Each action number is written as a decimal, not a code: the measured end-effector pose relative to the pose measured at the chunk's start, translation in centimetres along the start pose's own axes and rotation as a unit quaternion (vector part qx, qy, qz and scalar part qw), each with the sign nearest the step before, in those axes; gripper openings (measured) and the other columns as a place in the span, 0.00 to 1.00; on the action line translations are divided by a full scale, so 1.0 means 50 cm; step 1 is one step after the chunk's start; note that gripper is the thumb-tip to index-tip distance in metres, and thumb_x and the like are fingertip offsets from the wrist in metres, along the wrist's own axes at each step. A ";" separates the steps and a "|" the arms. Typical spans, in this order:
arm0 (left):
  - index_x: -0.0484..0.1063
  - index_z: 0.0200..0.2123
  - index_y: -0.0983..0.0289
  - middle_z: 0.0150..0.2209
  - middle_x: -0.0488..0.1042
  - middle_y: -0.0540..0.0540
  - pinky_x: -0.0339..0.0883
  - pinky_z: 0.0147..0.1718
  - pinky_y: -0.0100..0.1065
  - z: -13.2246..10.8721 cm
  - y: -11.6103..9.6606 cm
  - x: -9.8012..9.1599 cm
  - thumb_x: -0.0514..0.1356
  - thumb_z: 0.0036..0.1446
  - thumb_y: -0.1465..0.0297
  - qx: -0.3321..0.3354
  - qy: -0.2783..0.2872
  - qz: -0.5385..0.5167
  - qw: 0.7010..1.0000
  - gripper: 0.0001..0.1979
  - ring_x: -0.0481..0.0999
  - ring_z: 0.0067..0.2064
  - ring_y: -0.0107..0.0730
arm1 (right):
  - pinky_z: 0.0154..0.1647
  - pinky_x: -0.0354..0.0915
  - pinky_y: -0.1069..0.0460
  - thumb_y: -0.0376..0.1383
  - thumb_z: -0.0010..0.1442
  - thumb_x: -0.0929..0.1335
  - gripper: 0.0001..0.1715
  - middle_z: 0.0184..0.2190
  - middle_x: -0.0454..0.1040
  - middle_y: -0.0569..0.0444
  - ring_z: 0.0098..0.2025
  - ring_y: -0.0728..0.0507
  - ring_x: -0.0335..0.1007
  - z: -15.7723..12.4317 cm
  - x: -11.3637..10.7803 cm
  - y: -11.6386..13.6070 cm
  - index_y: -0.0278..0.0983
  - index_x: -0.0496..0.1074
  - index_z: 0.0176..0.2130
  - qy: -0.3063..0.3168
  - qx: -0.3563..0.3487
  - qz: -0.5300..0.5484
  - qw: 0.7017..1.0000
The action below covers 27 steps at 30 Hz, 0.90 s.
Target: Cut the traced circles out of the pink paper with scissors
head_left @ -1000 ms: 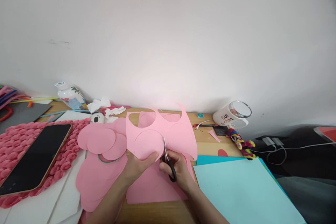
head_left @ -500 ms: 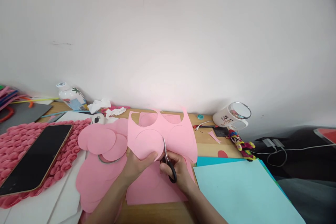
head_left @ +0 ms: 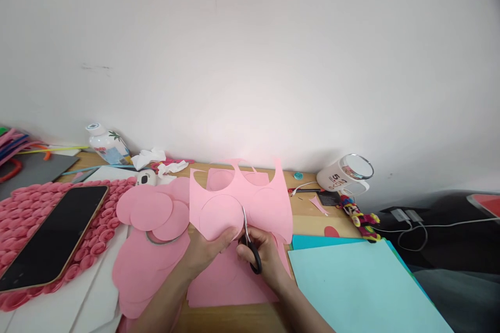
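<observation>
A sheet of pink paper (head_left: pixel 269 208) with drawn circles and round cut-outs along its far edge is held up off the table. My left hand (head_left: pixel 207 252) pinches its near edge, thumb on top of a drawn circle. In my right hand (head_left: pixel 265 255) is a pair of scissors (head_left: pixel 254 257) with black handles. The blades point away from me and lie at the right side of that circle's outline. Beneath the held sheet lie more pink sheets (head_left: pixel 230 286). Cut pink circles (head_left: pixel 151 212) are piled to the left of my left hand.
At left a black phone (head_left: pixel 54 234) rests on a panel of pink paper rosettes (head_left: pixel 27 203). Behind stand a white bottle (head_left: pixel 107 143) and crumpled tissues (head_left: pixel 148 157). On the right are light-blue sheets (head_left: pixel 359 281), a white mug (head_left: pixel 339 174) and a small colourful figure (head_left: pixel 357 216).
Both hands, the scissors and the pink sheet stay nearly in place. The whole view has shifted very slightly.
</observation>
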State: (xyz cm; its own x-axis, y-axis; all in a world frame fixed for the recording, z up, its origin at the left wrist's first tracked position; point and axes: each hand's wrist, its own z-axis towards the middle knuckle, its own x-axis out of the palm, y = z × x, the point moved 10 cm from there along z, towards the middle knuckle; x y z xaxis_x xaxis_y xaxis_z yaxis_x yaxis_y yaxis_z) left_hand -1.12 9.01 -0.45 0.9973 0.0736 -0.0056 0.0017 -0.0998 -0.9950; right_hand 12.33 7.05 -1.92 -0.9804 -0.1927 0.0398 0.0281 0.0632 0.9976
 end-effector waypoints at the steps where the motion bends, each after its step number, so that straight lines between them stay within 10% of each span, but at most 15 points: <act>1: 0.73 0.27 0.60 0.22 0.74 0.53 0.72 0.36 0.45 -0.001 0.006 0.004 0.66 0.39 0.61 -0.002 0.004 -0.003 1.000 0.12 0.76 0.35 0.46 | 0.20 0.51 0.55 0.44 0.46 0.73 0.16 0.17 0.56 0.62 0.20 0.51 0.49 0.002 -0.007 -0.001 0.37 0.66 0.24 -0.009 -0.006 -0.002 1.000; 7: 0.74 0.31 0.61 0.21 0.74 0.53 0.71 0.39 0.47 0.000 0.040 0.008 0.65 0.40 0.60 -0.013 0.010 -0.002 1.000 0.15 0.77 0.37 0.48 | 0.20 0.50 0.56 0.47 0.43 0.74 0.26 0.20 0.61 0.61 0.22 0.51 0.52 0.008 -0.013 -0.012 0.36 0.67 0.38 0.021 0.025 0.015 0.999; 27: 0.65 0.52 0.65 0.45 0.76 0.62 0.68 0.47 0.46 0.000 0.007 0.014 0.65 0.44 0.64 0.004 0.078 0.021 0.997 0.30 0.74 0.48 0.48 | 0.23 0.50 0.56 0.46 0.45 0.74 0.20 0.20 0.57 0.61 0.23 0.51 0.48 0.004 0.000 0.000 0.35 0.66 0.28 0.024 -0.026 0.041 0.999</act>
State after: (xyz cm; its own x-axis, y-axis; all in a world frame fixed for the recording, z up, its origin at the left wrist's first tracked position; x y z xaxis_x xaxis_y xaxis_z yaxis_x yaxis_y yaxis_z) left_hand -0.44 9.05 -0.80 0.9957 -0.0862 -0.0327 -0.0405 -0.0912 -0.9950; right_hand 12.27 7.24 -1.94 -0.9638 -0.2367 0.1229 0.1191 0.0301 0.9924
